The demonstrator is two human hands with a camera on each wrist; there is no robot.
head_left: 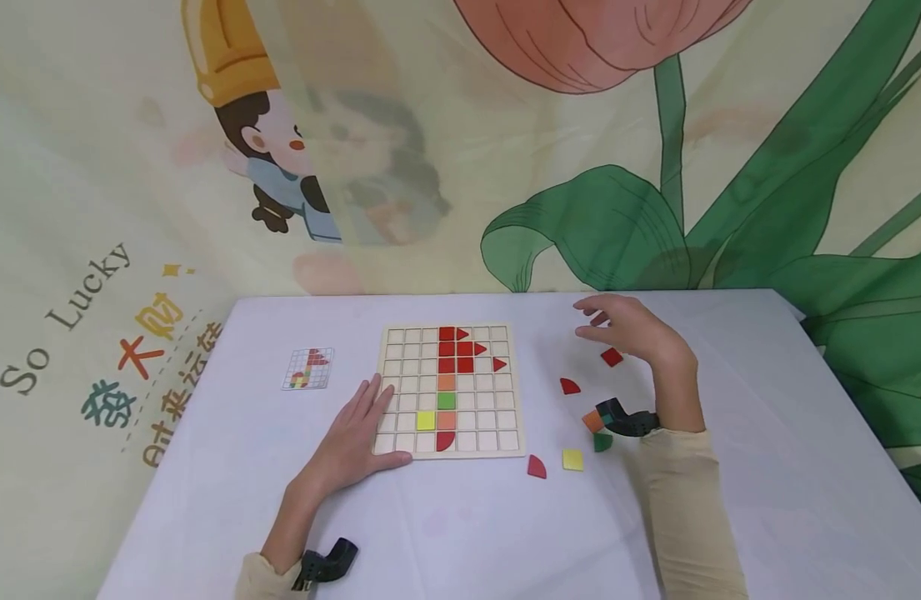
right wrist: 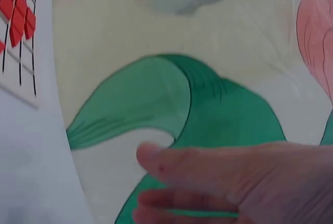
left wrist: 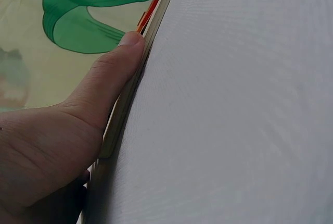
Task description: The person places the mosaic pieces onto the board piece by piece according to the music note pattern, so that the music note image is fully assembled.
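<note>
Touching the left and lower edges of the gridded board [head_left: 485, 401] at the frame's centre, the left hand [head_left: 347, 446] has fingers extended and thumb spread, grasping nothing. Right of centre, the right hand [head_left: 631, 328], fingers loosely bent and empty, hovers near a red square [head_left: 613, 357].

On the left of the cream cartoon-printed fabric backdrop [head_left: 47, 200] stand dark grey slanted letters [head_left: 88, 287] "So Lucky", teal, red and yellow characters [head_left: 140, 356] "發大财", and smaller brown characters [head_left: 175, 406] "时来运", the next partly hidden.
</note>
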